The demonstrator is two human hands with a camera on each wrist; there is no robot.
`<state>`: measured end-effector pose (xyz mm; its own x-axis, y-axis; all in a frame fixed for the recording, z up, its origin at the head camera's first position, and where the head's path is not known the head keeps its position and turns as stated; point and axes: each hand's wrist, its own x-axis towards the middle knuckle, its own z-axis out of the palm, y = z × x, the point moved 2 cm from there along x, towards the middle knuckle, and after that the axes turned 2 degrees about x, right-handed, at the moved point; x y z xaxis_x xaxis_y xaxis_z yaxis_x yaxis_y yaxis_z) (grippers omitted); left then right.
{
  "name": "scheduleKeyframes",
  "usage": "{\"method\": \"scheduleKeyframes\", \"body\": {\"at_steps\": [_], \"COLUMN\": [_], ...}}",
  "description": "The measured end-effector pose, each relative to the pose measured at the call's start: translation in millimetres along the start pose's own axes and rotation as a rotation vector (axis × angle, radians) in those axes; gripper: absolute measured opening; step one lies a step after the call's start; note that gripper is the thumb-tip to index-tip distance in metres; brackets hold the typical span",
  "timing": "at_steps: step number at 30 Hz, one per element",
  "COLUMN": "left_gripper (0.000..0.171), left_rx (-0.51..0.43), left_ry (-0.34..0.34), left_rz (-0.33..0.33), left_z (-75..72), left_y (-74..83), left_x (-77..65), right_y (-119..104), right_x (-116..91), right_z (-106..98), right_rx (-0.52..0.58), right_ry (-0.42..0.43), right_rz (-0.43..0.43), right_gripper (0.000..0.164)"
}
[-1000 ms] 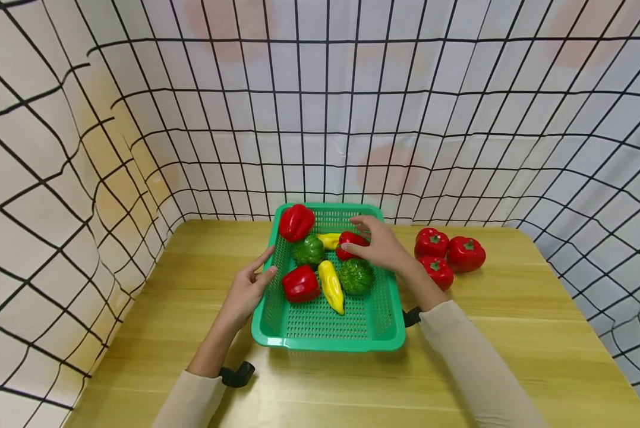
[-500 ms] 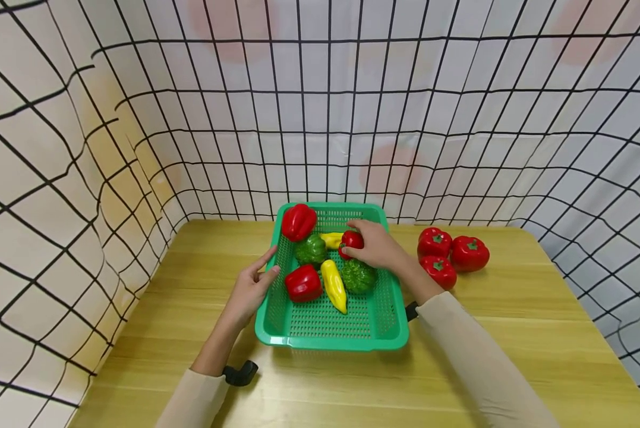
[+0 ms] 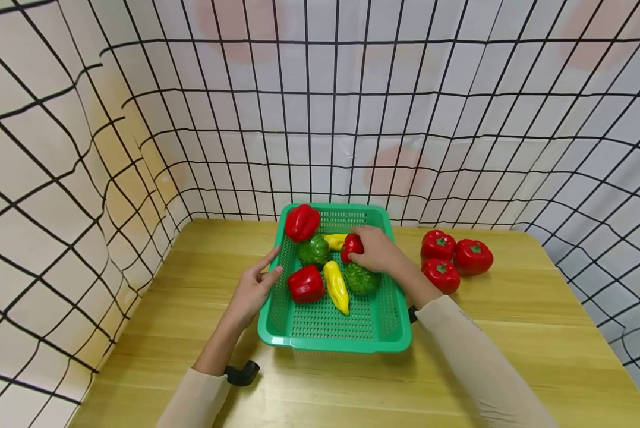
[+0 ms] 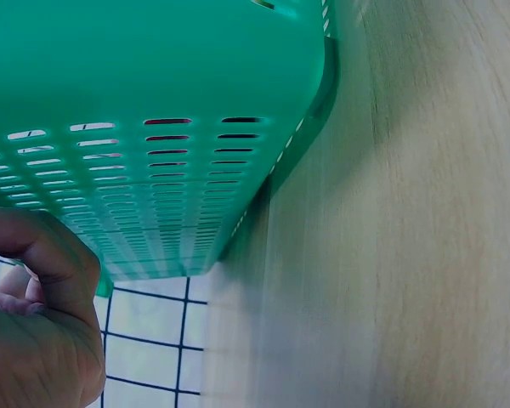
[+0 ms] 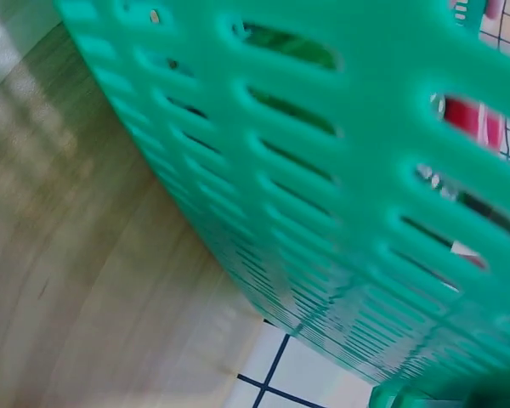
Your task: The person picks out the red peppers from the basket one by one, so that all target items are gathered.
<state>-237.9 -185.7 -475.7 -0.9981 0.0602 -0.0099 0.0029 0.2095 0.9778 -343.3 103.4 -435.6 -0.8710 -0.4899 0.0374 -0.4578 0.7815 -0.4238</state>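
Observation:
In the head view, a green plastic basket point(image 3: 334, 343) holds toy-like vegetables. My right hand point(image 3: 375, 249) reaches in over its right side and grips a small red pepper point(image 3: 352, 247) between thumb and fingers. My left hand point(image 3: 251, 291) is at the left rim, with index finger and thumb spread against it. The left wrist view shows the left hand point(image 4: 47, 314) beside the slotted basket wall point(image 4: 153, 76). In the right wrist view the basket wall point(image 5: 374, 102) hides the right hand's grip.
Also in the basket are two larger red bell peppers point(image 3: 306, 283), a yellow pepper point(image 3: 336, 288), another yellow one point(image 3: 334, 240), a ribbed green vegetable point(image 3: 314, 251) and a bumpy green one point(image 3: 362, 279). Several red peppers point(image 3: 441, 275) sit right on the wooden table point(image 3: 517, 333).
My right hand's fingers have closed in round the small red pepper, which stays at the same spot in the basket. My left hand keeps its place at the rim.

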Motion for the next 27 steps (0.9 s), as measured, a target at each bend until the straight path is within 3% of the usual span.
{"method": "scheduleKeyframes", "body": {"at_steps": [7,13,19,27], "left_gripper": [0.051,0.052,0.052,0.052], "left_rx": [0.001,-0.008,-0.002,-0.004], "left_ry": [0.003,-0.002,-0.009,0.001], "left_rz": [-0.004,-0.012,-0.014,-0.009], "left_z": [0.0,0.1,0.1,0.8], "left_y": [-0.1,-1.2,-0.7,-1.9], "left_x": [0.3,0.7,0.7,0.9], "right_y": [-0.3,-1.4,-0.1,4.3], "right_x": [-1.2,-3.2,-3.9,-5.4], "right_z": [3.5,4.5,4.7,3.7], "right_rx": [-0.052,-0.044,-0.022,0.078], "right_ry": [-0.028,-0.075,-0.046,0.039], "right_rz": [-0.007,0.04,0.005,-0.042], "right_gripper": [0.059,0.067,0.082,0.078]}}
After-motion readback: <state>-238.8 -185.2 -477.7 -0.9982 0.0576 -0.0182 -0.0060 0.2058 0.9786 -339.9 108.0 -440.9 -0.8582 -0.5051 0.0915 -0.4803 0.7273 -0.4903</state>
